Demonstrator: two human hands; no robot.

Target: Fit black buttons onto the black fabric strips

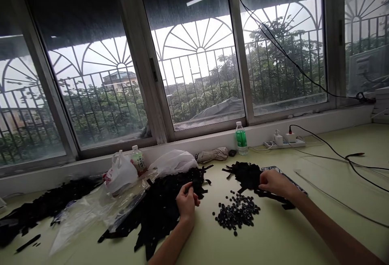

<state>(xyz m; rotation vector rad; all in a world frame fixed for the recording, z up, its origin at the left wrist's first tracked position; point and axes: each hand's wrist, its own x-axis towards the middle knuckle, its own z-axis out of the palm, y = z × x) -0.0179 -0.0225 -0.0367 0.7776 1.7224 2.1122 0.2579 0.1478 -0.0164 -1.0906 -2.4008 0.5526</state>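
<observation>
My left hand (187, 202) is over the right edge of a large heap of black fabric strips (161, 212), its fingers curled and pressed together; whatever they hold is too small to make out. At the right, my right hand (275, 182) pinches at the edge of a smaller pile of black strips (246, 174), and what lies between its fingertips is hidden. Between the hands, nearer to me, small round black pieces (238, 212) lie loose on the pale green table (206, 244).
Behind the heap are a white plastic bag (121, 174), a bottle (138, 159) and clear plastic (88, 216). A green-labelled bottle (241, 139), a power strip (284, 143) and cables stand along the window. A phone-like object (294, 184) lies partly behind my right hand.
</observation>
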